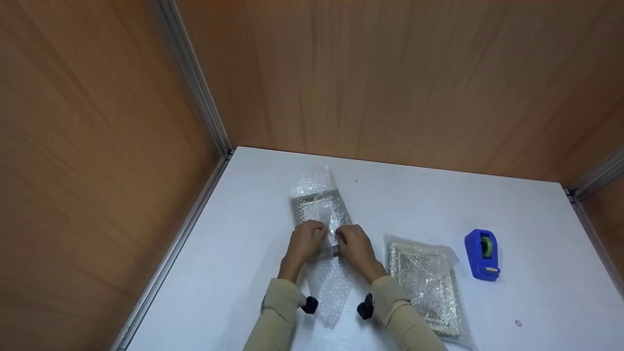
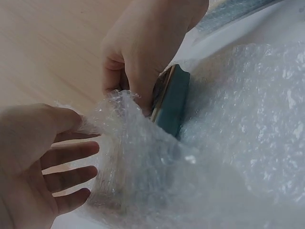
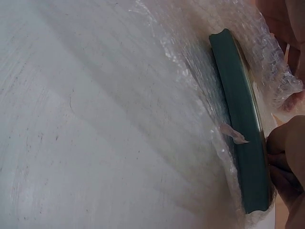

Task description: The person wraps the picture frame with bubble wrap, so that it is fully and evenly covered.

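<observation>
A picture frame lies on bubble wrap, which sticks out beyond its far and near ends and folds partly over it. The wrist views show the frame's dark green side and a thin gold edge. My left hand pinches a raised flap of the wrap between thumb and forefinger, its other fingers spread. Close beside it, my right hand has curled fingers at the frame's edge and appears to grip the wrap there; its fingertips are partly hidden. A small clear strip clings to the green side.
To the right lies another frame wrapped in bubble wrap. Beyond it stands a blue tape dispenser with a green roll. A small ring-like bit lies near the front right. Wooden panels border the white table.
</observation>
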Tool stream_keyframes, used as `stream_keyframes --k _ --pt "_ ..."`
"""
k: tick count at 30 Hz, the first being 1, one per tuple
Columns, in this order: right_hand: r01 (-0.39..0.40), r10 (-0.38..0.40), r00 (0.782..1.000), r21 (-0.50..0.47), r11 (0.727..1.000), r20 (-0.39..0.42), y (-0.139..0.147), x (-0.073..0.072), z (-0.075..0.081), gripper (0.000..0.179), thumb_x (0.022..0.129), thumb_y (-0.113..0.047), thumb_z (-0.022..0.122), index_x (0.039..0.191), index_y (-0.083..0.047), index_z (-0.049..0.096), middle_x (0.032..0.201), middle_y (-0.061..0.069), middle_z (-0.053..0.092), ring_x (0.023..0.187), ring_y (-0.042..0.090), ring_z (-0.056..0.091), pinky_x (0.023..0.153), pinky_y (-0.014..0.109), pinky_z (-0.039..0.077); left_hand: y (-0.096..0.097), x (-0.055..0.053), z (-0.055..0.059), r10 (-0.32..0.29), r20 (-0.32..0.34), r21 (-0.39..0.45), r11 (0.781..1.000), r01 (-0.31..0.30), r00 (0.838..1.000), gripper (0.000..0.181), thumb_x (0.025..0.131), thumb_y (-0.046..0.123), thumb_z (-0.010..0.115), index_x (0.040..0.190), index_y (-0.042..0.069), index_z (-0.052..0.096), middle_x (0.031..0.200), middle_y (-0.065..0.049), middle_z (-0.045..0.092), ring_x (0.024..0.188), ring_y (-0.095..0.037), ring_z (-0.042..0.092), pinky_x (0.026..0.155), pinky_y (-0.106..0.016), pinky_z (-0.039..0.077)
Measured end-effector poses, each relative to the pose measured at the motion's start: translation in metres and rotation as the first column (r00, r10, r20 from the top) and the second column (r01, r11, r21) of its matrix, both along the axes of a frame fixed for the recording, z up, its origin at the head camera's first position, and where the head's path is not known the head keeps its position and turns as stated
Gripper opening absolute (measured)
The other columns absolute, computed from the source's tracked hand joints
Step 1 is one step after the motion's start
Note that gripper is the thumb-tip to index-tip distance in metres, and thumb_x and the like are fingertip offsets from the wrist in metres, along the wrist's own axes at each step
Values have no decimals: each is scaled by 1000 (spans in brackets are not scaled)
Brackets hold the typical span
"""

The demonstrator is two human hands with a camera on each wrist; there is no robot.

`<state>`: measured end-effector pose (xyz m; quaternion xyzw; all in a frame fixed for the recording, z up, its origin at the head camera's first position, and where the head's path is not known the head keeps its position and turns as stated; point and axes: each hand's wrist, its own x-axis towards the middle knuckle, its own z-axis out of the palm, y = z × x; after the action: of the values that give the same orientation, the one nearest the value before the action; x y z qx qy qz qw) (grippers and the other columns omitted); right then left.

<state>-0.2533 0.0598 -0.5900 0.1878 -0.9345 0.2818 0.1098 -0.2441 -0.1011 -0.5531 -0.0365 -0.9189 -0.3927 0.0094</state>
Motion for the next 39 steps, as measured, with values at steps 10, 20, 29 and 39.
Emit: stream_keyframes --k 10,20,29,39 --pt "-5 5 1000 -12 1000 18 -2 -1 0 7 84 -6 61 85 -9 67 83 2 64 81 18 56 72 32 49 -3 -1 -6 -60 70 -96 993 66 996 24 96 24 49 94 10 69 75 0 64 71 -17 59 65 -31 49" --pt "-86 92 994 -85 993 66 7 -1 7 10 85 -4 58 88 -7 66 86 4 63 83 20 56 73 35 49 -2 2 -11 -107 52 -261 958 117 993 23 93 19 53 111 14 68 120 -7 60 107 -26 54 91 -41 44" --pt "-50 76 978 -137 989 195 15 12 21 15 87 -2 55 101 -4 58 94 8 58 85 17 55 74 34 48 -7 4 -11 -181 67 -332 923 193 981 28 93 21 54 119 18 63 123 -7 57 110 -24 52 92 -39 45" --pt "-209 207 978 81 975 31 23 41 27 10 81 0 61 88 -7 60 87 3 57 83 21 56 72 33 50 -4 6 -7 -286 36 -522 812 262 957 29 93 24 52 121 28 62 129 -9 54 108 -29 52 88 -39 46"
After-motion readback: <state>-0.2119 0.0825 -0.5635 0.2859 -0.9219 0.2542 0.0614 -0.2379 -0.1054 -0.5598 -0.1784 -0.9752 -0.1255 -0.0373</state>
